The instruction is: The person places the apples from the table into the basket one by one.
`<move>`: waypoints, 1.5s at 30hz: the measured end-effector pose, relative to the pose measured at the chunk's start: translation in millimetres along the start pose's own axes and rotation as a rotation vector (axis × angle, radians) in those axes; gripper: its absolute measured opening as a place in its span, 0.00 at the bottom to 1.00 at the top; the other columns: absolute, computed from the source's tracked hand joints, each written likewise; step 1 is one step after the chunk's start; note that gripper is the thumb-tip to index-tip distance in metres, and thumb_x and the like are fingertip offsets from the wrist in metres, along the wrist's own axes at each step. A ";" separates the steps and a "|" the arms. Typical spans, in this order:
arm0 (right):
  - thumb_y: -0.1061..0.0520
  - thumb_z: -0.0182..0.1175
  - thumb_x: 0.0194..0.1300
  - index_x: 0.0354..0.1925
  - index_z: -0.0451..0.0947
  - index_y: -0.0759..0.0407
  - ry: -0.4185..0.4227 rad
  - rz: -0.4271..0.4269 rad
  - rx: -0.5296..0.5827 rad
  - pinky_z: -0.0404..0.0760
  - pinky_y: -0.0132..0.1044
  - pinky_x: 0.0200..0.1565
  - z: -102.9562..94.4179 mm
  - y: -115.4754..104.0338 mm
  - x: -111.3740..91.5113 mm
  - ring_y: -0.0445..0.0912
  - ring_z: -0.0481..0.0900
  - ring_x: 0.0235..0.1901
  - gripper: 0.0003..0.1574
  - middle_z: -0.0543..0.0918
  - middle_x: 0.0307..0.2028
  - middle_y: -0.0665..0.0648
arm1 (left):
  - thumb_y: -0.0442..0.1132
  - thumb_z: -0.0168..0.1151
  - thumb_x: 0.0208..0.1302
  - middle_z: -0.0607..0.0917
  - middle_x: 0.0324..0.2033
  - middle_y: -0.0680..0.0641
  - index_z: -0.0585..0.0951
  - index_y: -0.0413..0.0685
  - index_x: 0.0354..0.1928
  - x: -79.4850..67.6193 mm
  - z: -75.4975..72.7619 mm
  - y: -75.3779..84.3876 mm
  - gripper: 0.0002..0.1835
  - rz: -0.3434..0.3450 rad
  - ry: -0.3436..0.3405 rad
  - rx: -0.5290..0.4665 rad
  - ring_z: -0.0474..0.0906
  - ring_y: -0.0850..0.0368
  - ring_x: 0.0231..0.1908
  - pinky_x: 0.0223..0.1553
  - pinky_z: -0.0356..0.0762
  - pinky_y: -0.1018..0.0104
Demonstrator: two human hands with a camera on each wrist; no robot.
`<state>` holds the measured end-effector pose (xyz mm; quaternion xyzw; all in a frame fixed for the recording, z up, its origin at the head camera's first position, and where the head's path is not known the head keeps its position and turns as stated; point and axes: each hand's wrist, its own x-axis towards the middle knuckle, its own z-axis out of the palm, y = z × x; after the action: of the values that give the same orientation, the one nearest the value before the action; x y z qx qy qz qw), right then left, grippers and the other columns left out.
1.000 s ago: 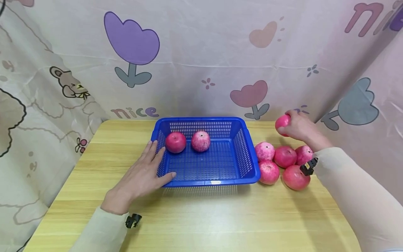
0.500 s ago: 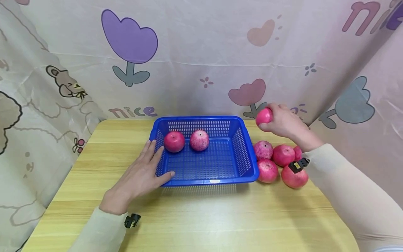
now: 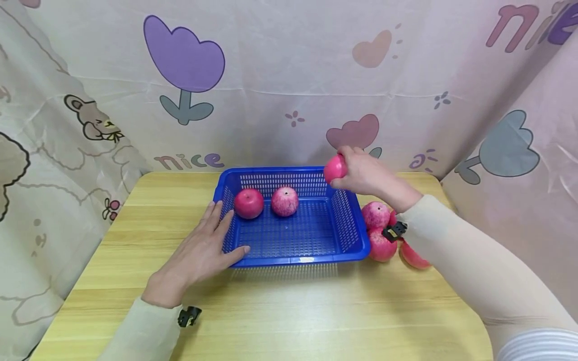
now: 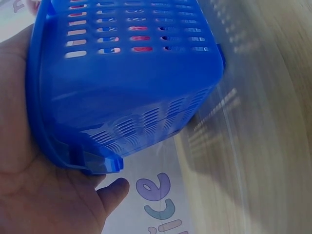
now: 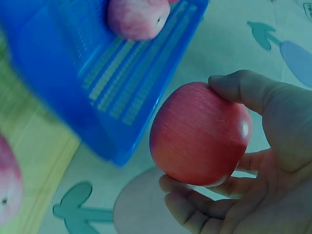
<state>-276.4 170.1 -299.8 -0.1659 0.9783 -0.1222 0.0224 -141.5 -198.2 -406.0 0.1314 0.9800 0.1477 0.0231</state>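
My right hand (image 3: 365, 173) grips a red apple (image 3: 335, 169) between thumb and fingers, over the back right corner of a blue plastic basket (image 3: 298, 260). The right wrist view shows the held apple (image 5: 200, 134) apart from the basket wall. Inside the basket, toward its left, sit a plain red apple (image 3: 249, 203) and a streaked pinkish one (image 3: 285, 201). With fingers spread, my left hand (image 3: 198, 250) rests on the basket's left rim. In the left wrist view the palm (image 4: 29, 185) lies along that rim.
Right of the basket several more apples sit close together, among them a streaked apple (image 3: 376, 214), a front apple (image 3: 382, 245) and one partly hidden by my sleeve (image 3: 414, 256). A patterned curtain (image 3: 271, 100) hangs behind the wooden table (image 3: 289, 311).
My right hand has carried the held apple leftward from above the loose apples to the basket's back right corner. The left hand has stayed on the rim.
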 end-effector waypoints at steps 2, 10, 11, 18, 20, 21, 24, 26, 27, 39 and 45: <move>0.43 0.71 0.60 0.71 0.64 0.63 -0.005 -0.008 -0.001 0.85 0.60 0.54 4.6 -8.4 5.2 0.61 0.80 0.54 0.49 0.77 0.59 0.67 | 0.81 0.47 0.67 0.40 0.85 0.34 0.54 0.40 0.84 -0.1 0.1 -0.4 0.60 0.000 0.000 -0.001 0.31 0.36 0.84 0.77 0.51 0.30; 0.40 0.72 0.58 0.64 0.69 0.59 -0.056 -0.015 -0.030 0.86 0.55 0.50 26.3 -26.2 22.2 0.58 0.83 0.49 0.44 0.82 0.52 0.61 | 0.81 0.47 0.68 0.40 0.85 0.34 0.54 0.39 0.84 -0.3 0.0 -0.9 0.60 -0.001 -0.001 -0.004 0.31 0.36 0.84 0.78 0.50 0.31; 0.40 0.72 0.57 0.65 0.68 0.58 -0.071 -0.006 -0.039 0.85 0.55 0.51 28.8 -27.6 24.0 0.58 0.83 0.49 0.45 0.82 0.53 0.61 | 0.81 0.47 0.68 0.40 0.85 0.34 0.54 0.39 0.84 -0.4 -0.2 -0.7 0.60 -0.001 -0.003 -0.003 0.31 0.36 0.84 0.77 0.50 0.30; 0.38 0.71 0.58 0.69 0.63 0.64 -0.189 0.030 -0.137 0.84 0.53 0.54 45.4 -35.8 38.2 0.57 0.82 0.49 0.52 0.81 0.51 0.62 | 0.82 0.46 0.67 0.40 0.85 0.35 0.54 0.40 0.84 -0.6 -0.2 -0.9 0.60 -0.008 -0.007 -0.001 0.32 0.35 0.84 0.77 0.51 0.29; 0.38 0.71 0.58 0.71 0.62 0.65 -0.222 0.044 -0.167 0.84 0.53 0.56 50.4 -37.1 41.3 0.57 0.82 0.50 0.55 0.81 0.52 0.63 | 0.82 0.45 0.67 0.40 0.85 0.35 0.54 0.41 0.84 -0.5 0.1 -1.2 0.60 -0.010 -0.009 0.000 0.32 0.35 0.84 0.77 0.51 0.29; 0.38 0.71 0.58 0.72 0.61 0.66 -0.235 0.052 -0.182 0.84 0.54 0.57 52.6 -37.7 42.4 0.58 0.82 0.52 0.57 0.82 0.54 0.64 | 0.82 0.45 0.67 0.40 0.85 0.35 0.54 0.41 0.84 -0.4 0.2 -1.2 0.60 -0.010 -0.009 0.000 0.31 0.35 0.84 0.77 0.51 0.29; 0.38 0.72 0.58 0.77 0.59 0.66 -0.276 0.073 -0.228 0.83 0.57 0.61 59.6 -38.9 45.5 0.60 0.82 0.58 0.61 0.81 0.59 0.67 | 0.82 0.44 0.67 0.39 0.85 0.35 0.54 0.41 0.84 -0.3 0.2 -0.7 0.60 -0.007 -0.011 -0.002 0.31 0.36 0.84 0.77 0.51 0.29; 0.38 0.72 0.58 0.79 0.57 0.65 -0.297 0.076 -0.257 0.81 0.58 0.63 63.9 -39.9 47.4 0.61 0.80 0.61 0.63 0.80 0.63 0.68 | 0.82 0.45 0.67 0.39 0.85 0.35 0.54 0.41 0.84 -0.6 0.3 -0.8 0.60 -0.008 -0.010 -0.001 0.31 0.36 0.84 0.77 0.51 0.29; 0.38 0.73 0.58 0.79 0.57 0.65 -0.306 0.079 -0.269 0.81 0.58 0.63 65.9 -40.5 48.3 0.61 0.80 0.62 0.64 0.79 0.63 0.68 | 0.82 0.45 0.68 0.39 0.85 0.35 0.54 0.41 0.84 -0.8 0.2 -1.0 0.60 -0.009 -0.010 0.001 0.31 0.36 0.84 0.77 0.51 0.29; 0.36 0.75 0.60 0.79 0.57 0.66 -0.342 0.089 -0.301 0.80 0.55 0.66 78.5 -40.6 52.7 0.60 0.79 0.65 0.65 0.80 0.65 0.68 | 0.80 0.48 0.68 0.39 0.85 0.36 0.55 0.41 0.84 -1.4 0.5 0.4 0.59 -0.017 -0.009 0.001 0.31 0.36 0.84 0.77 0.52 0.30; 0.35 0.75 0.60 0.82 0.51 0.67 -0.360 0.101 -0.325 0.77 0.57 0.69 85.8 -42.2 55.2 0.61 0.74 0.72 0.70 0.75 0.72 0.68 | 0.79 0.49 0.68 0.40 0.85 0.36 0.55 0.41 0.84 -1.5 1.2 0.3 0.59 -0.014 -0.005 0.000 0.32 0.36 0.84 0.78 0.50 0.31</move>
<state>-307.9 93.4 -372.7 -0.1372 0.9724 0.0697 0.1752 -139.9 -198.0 -407.0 0.1247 0.9808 0.1473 0.0268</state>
